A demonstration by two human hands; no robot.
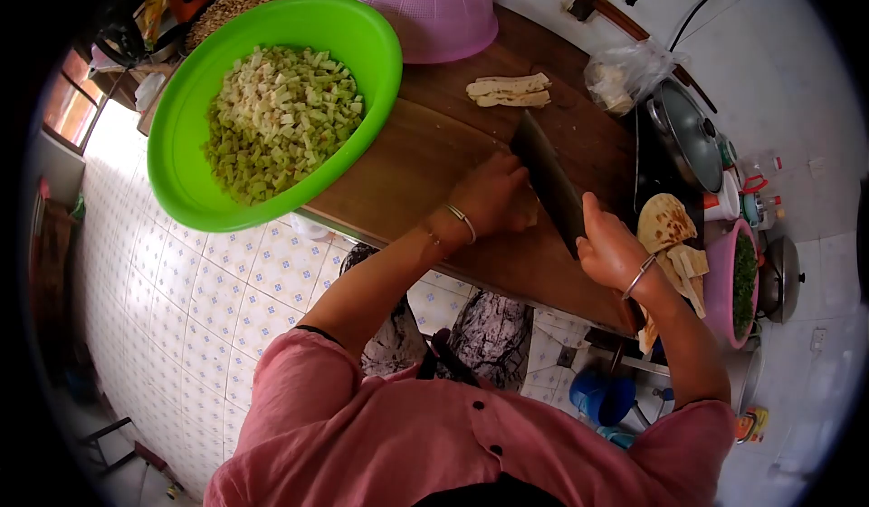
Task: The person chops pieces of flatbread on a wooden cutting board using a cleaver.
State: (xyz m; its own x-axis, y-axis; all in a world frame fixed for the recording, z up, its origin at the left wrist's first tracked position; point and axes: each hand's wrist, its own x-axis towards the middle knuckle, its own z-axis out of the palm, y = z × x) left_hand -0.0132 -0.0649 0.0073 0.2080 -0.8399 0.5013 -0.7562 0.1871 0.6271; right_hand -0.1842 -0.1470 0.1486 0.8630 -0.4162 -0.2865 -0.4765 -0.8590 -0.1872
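Observation:
My right hand [605, 243] is closed round the handle end of a broad dark cleaver [549, 179], whose blade points up and to the left over the wooden board [398, 176]. Just left of the blade, my left hand [496, 195] is curled down on the board, pressing on something mostly hidden under its fingers. Beyond the blade tip lie a few pale flatbread strips [509, 90]. A big green basin [385, 63] at the left holds diced pale-green and whitish cubes. Browned flatbread pieces [667, 226] are stacked right of my right hand.
A pink basket [421, 9] stands upside down at the back. On the right are a plastic bag [625, 72], a lidded dark pan [688, 136] and a pink basin [720, 276] of chopped greens. A blue bucket [602, 396] is below the board.

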